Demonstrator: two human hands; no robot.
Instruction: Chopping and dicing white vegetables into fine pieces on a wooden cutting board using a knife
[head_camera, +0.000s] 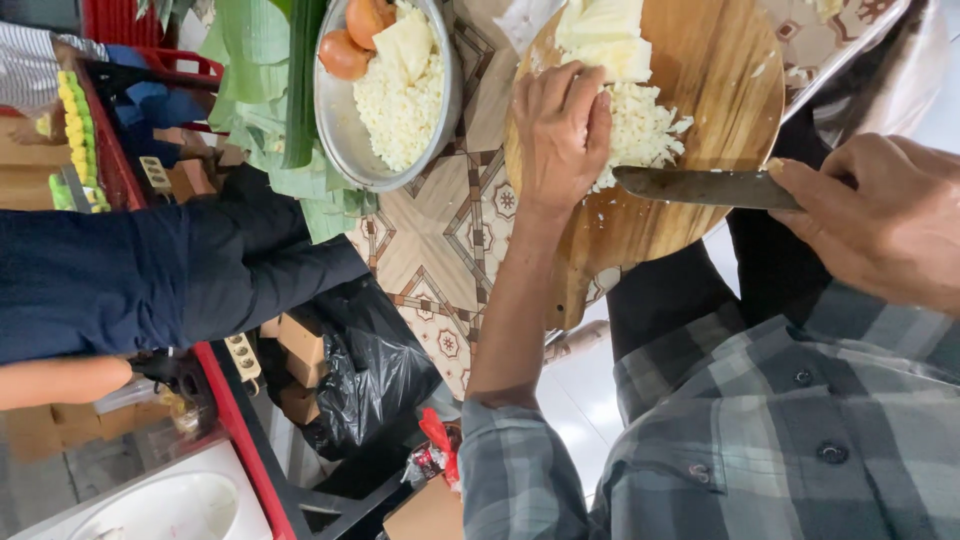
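A: What sits furthest left?
B: Another person's dark sleeve (150, 275); past it green leaves (265, 90) and a metal bowl (335, 120) holding chopped white shreds and orange-brown round things, on the patterned table (440, 240).

A: And the hands?
B: The left hand (562, 125) lies fingers curled, pressing down on the heap of chopped white shreds (645, 130) near the middle of the round wooden board (720, 70); a pale uncut block (605, 35) lies at the board's far edge, touching the heap.

A: The right one?
B: The right hand (880, 215) is clamped round the handle of a knife (705, 187); its blade lies across the board's near edge, just beside the shreds; the hands are apart.
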